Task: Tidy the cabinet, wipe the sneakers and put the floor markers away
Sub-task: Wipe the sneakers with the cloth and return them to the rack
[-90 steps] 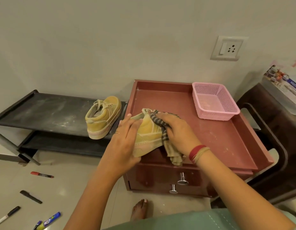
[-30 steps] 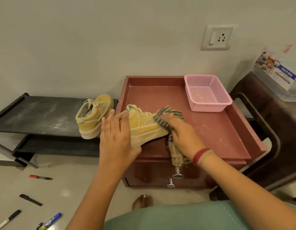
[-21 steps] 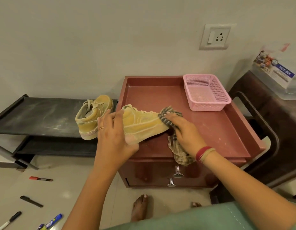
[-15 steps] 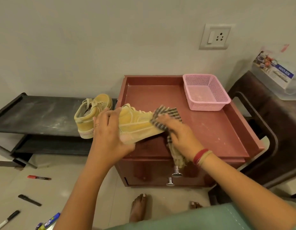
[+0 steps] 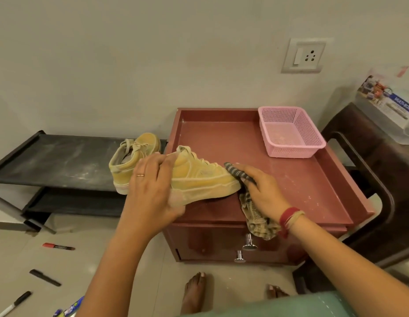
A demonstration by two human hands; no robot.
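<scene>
My left hand [image 5: 151,191] grips the heel end of a yellow sneaker [image 5: 201,179], which lies over the front left of the red-brown cabinet [image 5: 302,193] top. My right hand [image 5: 263,188] holds a striped cloth [image 5: 256,216] against the sneaker's toe, and the cloth's loose end hangs over the cabinet front. A second yellow sneaker [image 5: 130,161] stands on the black shoe rack [image 5: 61,163] just left of the cabinet. Several markers lie on the floor at lower left: a red one [image 5: 58,246], a black one [image 5: 45,277] and another black one [image 5: 13,304].
A pink plastic basket [image 5: 290,131] sits at the cabinet's back right corner. Two metal knobs [image 5: 244,248] stick out of the cabinet front. A dark chair [image 5: 382,191] stands to the right, with a clear box [image 5: 391,110] on it. My bare feet [image 5: 194,291] are on the tiled floor.
The cloth in my right hand has slid along the sneaker from its side to its toe. My left hand turned the sneaker so that its side faces up.
</scene>
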